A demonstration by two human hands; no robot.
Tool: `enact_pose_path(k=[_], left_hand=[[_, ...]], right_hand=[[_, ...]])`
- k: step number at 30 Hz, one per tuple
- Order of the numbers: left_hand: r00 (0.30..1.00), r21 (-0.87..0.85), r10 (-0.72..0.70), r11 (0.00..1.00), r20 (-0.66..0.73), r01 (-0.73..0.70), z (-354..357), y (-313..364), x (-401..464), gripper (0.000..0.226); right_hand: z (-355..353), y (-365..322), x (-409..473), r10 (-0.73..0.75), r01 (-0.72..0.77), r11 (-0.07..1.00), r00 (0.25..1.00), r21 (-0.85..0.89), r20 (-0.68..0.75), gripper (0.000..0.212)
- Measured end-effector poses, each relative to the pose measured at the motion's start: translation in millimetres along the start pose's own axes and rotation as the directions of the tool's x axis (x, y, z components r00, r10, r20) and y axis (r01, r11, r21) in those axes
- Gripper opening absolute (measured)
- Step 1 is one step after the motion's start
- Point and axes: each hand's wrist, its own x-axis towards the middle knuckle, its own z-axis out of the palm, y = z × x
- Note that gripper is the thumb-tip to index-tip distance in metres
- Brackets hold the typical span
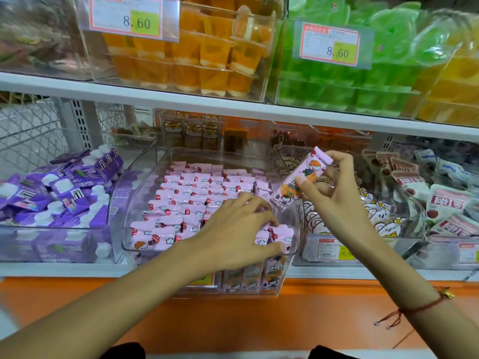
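**A:** Start at the left. What's there?

**B:** Purple pouches (64, 193) heaped in their own tray at the left of the frame, away from the work. Just beside them, at centre, is the clear bin (124, 244), filled with packed packets (191, 193) standing on edge in tight rows.

**A:** And the hands?

**B:** The left hand (233, 229) lies in the bin's near right corner. Its fingers curl over a few of those packets and its thumb is by the front wall. I'd guess it is holding a gap open. Right of centre, the right hand (334, 187) pinches a pink packet (303, 177) between thumb and fingertips, tilted above the bin's right rim.

**A:** How will it handle?

**B:** Light, I'd judge, with a slick film wrap that crumples. It is best held by its long sides near the middle, as now, and slid in end first.

**A:** Anything in the way?

**B:** The neighbouring rows crowd the slot, and the bin's wall is close. Further right, white cartoon packs (381, 218) and red-and-white bags (445, 200) fill other bins. The white shelf (155, 95) overhead limits headroom.
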Motion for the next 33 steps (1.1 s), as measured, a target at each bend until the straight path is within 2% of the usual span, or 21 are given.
enact_pose_path(k=[4,8,12,17,18,20,22,25,28,31,33], left_hand=[[1.0,-0.073,0.018,0.997,0.026,-0.017,-5,0,-9,0.051],[1.0,-0.11,0.015,0.994,-0.008,-0.016,-5,-5,-18,0.049],[1.0,-0.11,0.018,0.994,-0.003,-0.019,-4,-10,-23,0.052],[0.999,-0.111,0.036,0.993,0.007,-0.035,-4,-7,-25,0.053],[0.999,-0.113,0.034,0.993,0.006,-0.033,-4,-6,-25,0.052],[1.0,-0.136,0.015,0.991,-0.014,-0.017,-5,-6,-25,0.046],[0.999,-0.166,-0.024,0.986,-0.044,0.017,-6,-7,-24,0.039],[0.992,-0.187,-0.094,0.979,-0.083,0.077,-6,-9,-20,0.033],[0.991,-0.126,-0.105,0.988,-0.087,0.094,-4,-11,-14,0.038],[0.998,-0.002,-0.05,0.999,-0.023,0.05,0,-12,-9,0.049],[1.0,0.046,-0.026,0.999,0.006,0.026,2,-10,-7,0.053]], right_hand=[[1,-1,-4,-0.05,0.071,0.992,0.98,-0.105,0.192,0.033],[2,0,-5,-0.099,0.245,0.893,0.926,-0.378,0.365,0.038],[5,-2,-4,-0.185,0.352,0.773,0.921,-0.528,0.343,0.042],[7,4,0,-0.094,0.244,0.789,0.955,-0.564,0.281,0.032],[7,6,1,-0.092,0.271,0.748,0.946,-0.607,0.309,0.028],[7,9,1,-0.079,0.393,0.561,0.902,-0.729,0.425,0.023],[6,13,0,0.02,0.45,0.448,0.859,-0.772,0.512,0.026],[5,17,-2,0.115,0.444,0.428,0.837,-0.787,0.535,0.032],[4,18,-1,0.092,0.453,0.462,0.83,-0.762,0.55,0.031],[0,11,9,-0.021,0.373,0.583,0.895,-0.722,0.446,0.024],[0,7,23,-0.073,0.329,0.591,0.931,-0.736,0.358,0.021]])
